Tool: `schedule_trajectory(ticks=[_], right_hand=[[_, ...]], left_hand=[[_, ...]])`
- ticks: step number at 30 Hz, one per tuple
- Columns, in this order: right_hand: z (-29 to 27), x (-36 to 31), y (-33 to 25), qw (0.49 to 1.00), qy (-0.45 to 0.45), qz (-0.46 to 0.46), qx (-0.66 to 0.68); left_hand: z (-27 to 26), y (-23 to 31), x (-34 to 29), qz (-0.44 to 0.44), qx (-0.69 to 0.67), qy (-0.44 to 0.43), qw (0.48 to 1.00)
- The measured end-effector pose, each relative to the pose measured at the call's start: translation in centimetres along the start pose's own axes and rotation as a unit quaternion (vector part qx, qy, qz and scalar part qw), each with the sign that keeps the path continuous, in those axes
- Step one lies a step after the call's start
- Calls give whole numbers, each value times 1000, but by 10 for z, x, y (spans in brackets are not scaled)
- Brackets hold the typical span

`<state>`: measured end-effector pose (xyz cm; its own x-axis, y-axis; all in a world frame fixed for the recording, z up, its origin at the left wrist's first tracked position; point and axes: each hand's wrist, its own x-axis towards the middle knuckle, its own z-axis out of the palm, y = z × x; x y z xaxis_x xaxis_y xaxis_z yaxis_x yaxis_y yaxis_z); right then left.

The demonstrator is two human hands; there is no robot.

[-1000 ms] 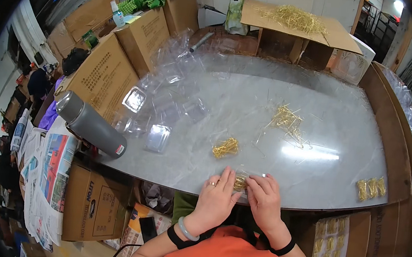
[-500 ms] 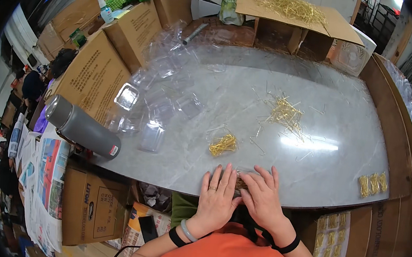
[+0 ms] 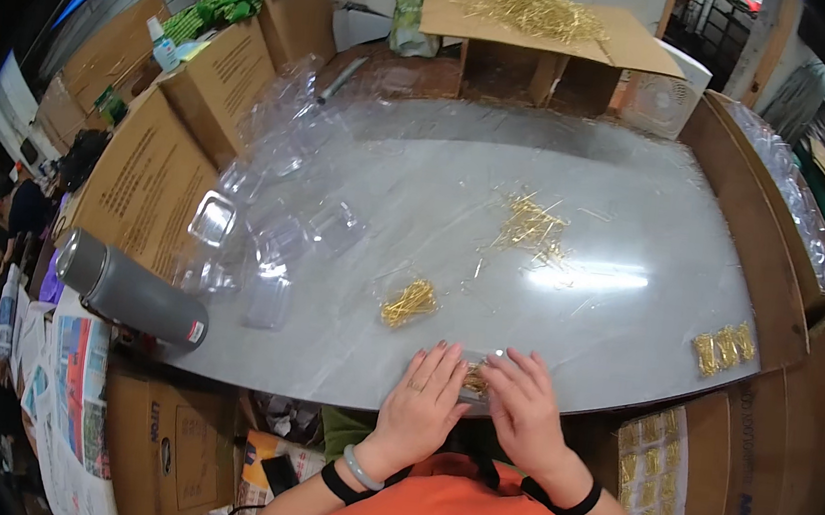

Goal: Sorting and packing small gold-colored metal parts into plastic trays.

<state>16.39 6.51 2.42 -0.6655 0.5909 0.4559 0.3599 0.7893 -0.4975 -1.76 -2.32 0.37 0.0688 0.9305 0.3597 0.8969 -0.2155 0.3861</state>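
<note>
At the table's front edge, a small clear plastic box [image 3: 476,377] with thin gold-coloured wire hooks inside sits between my two hands. My left hand [image 3: 426,400] presses along its left side, long fingers together and nearly straight. From the right, my right hand [image 3: 524,405] bends its fingers over the box's other side, the thumb near the hooks. Parts of the box are hidden under the fingers. Just beyond my left hand lies an open clear box [image 3: 410,304] heaped with gold hooks. Farther back is a loose pile of gold hooks [image 3: 534,228].
Clear plastic boxes [image 3: 279,233] are scattered on the left, near a grey bottle [image 3: 132,290]. Packed gold bundles [image 3: 725,349] stand at the right edge. Cardboard walls line the table [image 3: 342,351]. At the back, a cardboard shelf [image 3: 438,14] carries more gold hooks.
The view has shifted, so the table's things appear farther left. My fingers have moved slightly apart, and more of the box with hooks shows between my hands.
</note>
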Motion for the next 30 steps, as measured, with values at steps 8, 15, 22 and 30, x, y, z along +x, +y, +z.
schedule_trajectory(ticks=[8, 15, 22, 30], right_hand=[[-48, 126, 116, 969, -168, 11, -180], [-21, 186, 156, 940, -258, -23, -220], [-19, 196, 145, 944, -236, 69, -222], [-26, 178, 180, 943, -260, 84, -192]], left_hand=[[-2, 0, 2, -4, 36, 36, 999], [-20, -25, -8, -40, 63, 80, 994], [-18, -31, -9, -47, 35, 85, 995], [-15, -27, -7, -51, 43, 87, 994]])
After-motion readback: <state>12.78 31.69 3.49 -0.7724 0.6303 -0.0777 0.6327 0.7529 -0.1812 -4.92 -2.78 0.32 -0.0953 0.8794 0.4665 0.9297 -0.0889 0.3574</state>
